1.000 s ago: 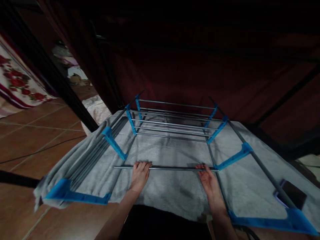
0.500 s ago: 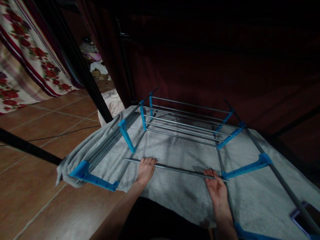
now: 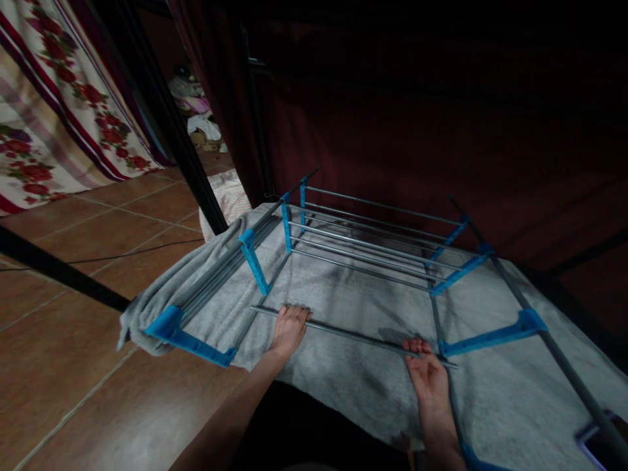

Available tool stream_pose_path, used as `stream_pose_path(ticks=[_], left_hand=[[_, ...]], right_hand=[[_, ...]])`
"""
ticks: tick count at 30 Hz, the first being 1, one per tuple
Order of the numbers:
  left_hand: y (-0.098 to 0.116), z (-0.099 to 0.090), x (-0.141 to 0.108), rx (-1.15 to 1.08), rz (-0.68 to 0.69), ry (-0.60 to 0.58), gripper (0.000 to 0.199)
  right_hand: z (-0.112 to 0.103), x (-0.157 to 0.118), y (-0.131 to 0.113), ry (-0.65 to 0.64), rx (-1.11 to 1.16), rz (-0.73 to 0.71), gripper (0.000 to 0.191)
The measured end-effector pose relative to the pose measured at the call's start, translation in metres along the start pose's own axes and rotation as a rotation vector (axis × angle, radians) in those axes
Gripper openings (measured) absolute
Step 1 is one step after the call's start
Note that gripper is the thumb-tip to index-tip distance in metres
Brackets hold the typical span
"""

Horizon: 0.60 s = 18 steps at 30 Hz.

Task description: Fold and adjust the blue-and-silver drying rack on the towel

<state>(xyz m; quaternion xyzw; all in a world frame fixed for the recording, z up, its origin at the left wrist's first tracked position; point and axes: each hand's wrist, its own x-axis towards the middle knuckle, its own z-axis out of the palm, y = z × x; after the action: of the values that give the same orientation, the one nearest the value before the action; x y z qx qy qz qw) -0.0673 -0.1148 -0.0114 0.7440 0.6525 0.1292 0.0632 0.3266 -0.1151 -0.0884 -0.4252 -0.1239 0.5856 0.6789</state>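
A thin grey metal rod (image 3: 356, 336) lies crosswise in front of me, held in both hands. My left hand (image 3: 290, 327) is wrapped over it near its left end, knuckles up. Palm up, my right hand (image 3: 424, 369) grips it close to its right end, fingers curled behind. Around the rod stands a rack frame of grey tubes with blue plastic brackets (image 3: 495, 336). The rod's right end is near the lower corner of that right bracket; whether they touch I cannot tell. Farther back, several crossbars (image 3: 363, 247) span between blue brackets.
Several loose grey rods (image 3: 220, 271) lie along the frame's left side on a grey blanket (image 3: 333, 386). A phone-like object (image 3: 601, 441) rests at the lower right. Dark posts (image 3: 196, 176), a maroon curtain (image 3: 392, 144) and a tiled floor (image 3: 98, 281) surround the bed.
The view has shifted slightly, moving the scene a little to the right. The rod's right end sits slightly lower, and both hands still hold it.
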Motion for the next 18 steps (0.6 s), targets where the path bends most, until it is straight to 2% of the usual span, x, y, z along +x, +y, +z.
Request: stream_pose_path(ticks=[5, 11, 18], left_hand=[[-0.002, 0.006, 0.001, 0.006, -0.027, 0.000, 0.035], [-0.007, 0.010, 0.001, 0.000, -0.050, 0.038, 0.034], [-0.008, 0.012, -0.001, -0.026, 0.016, 0.166, 0.037]], right_hand=[[0.008, -0.004, -0.002, -0.030, -0.006, -0.005, 0.022], [0.015, -0.005, -0.003, -0.057, 0.000, 0.060, 0.018], [0.015, -0.003, -0.002, -0.043, 0.063, 0.082, 0.021]])
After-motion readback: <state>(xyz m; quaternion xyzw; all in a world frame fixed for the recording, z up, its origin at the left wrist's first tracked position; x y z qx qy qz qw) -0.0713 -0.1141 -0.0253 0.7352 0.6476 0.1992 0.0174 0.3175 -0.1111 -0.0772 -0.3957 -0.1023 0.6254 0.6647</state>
